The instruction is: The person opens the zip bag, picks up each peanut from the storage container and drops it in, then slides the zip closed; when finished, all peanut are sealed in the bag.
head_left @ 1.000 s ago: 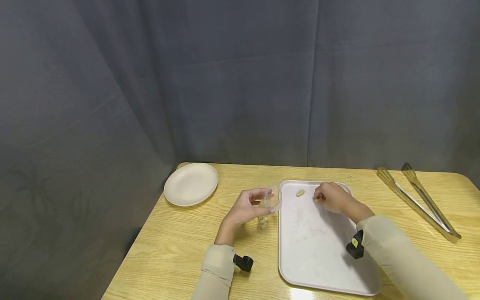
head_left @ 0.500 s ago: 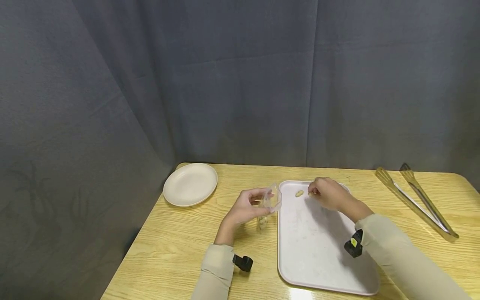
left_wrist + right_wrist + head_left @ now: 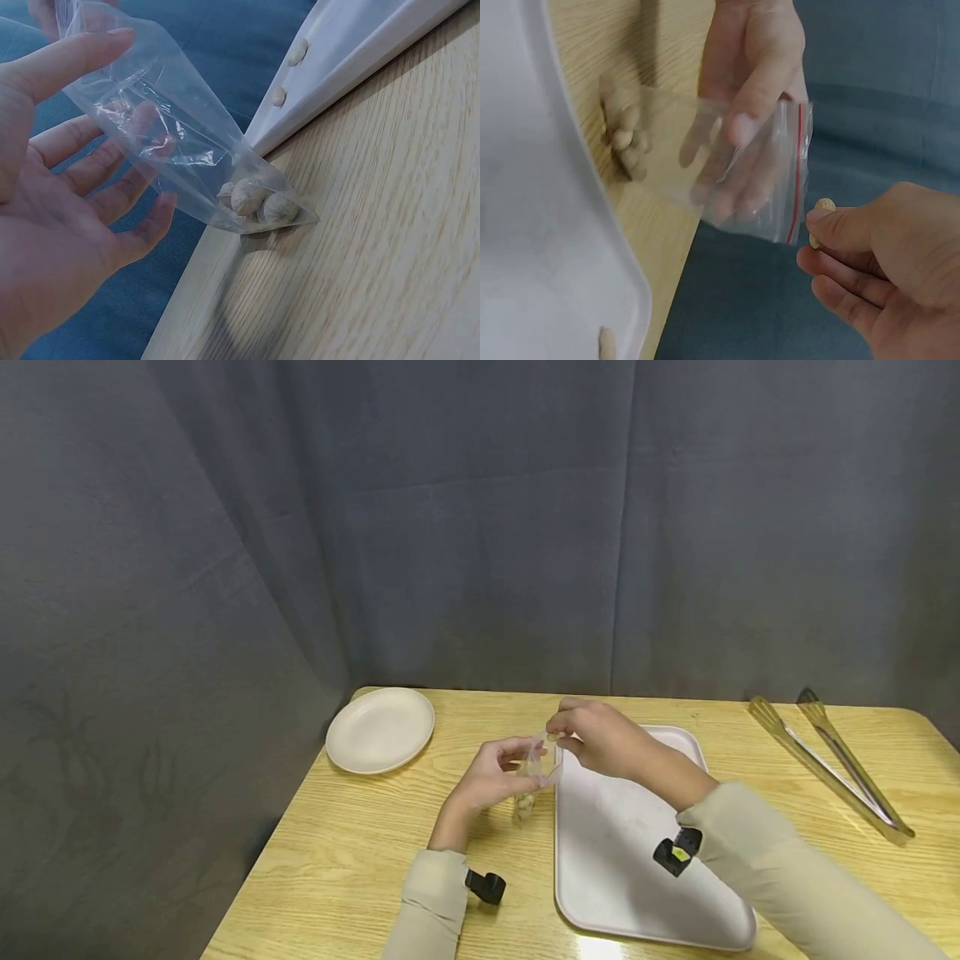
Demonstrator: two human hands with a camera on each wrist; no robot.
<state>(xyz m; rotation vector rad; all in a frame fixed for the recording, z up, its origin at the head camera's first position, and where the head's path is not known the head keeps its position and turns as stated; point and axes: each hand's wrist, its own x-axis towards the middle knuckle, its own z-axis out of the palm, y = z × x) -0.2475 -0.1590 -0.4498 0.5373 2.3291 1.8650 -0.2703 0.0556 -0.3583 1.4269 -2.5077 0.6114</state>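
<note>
Peanut (image 3: 824,205), pinched by the right grip (image 3: 603,739) just beside the mouth of the clear bag (image 3: 664,135), could catch that edge and drop outside the bag; the left grip (image 3: 487,775) holds the bag between thumb and fingers, and slack there could fold the mouth shut.

On my head feed, glare burns white on the counter (image 3: 360,843) and soft shadow darkens the tray (image 3: 600,868); my wrist feeds look dimmer, bluish, with glints on the bag (image 3: 191,124).
</note>
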